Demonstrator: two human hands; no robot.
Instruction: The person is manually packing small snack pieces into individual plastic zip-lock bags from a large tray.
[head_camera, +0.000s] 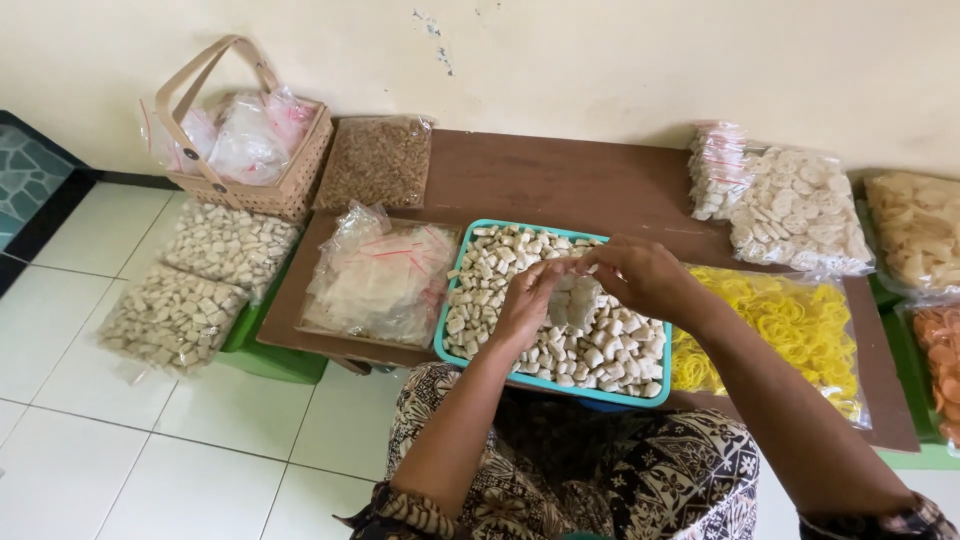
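My left hand (525, 300) and my right hand (640, 275) meet above a teal tray (455, 345) heaped with small white cracker pieces. Together they hold a small clear plastic bag (577, 300) with a few white pieces inside; both hands pinch its top edge. The bag hangs just over the pile in the tray. The tray rests on a low brown board (560, 185) in front of my patterned lap.
A pile of empty clear bags (380, 280) lies left of the tray. Yellow ring crackers in a bag (790, 325) sit to the right, with white (790, 210), pale (915, 230) and orange (940, 360) cracker bags beyond. A woven basket (250, 140), a brown snack bag (378, 162) and two filled bags (200, 280) lie at left.
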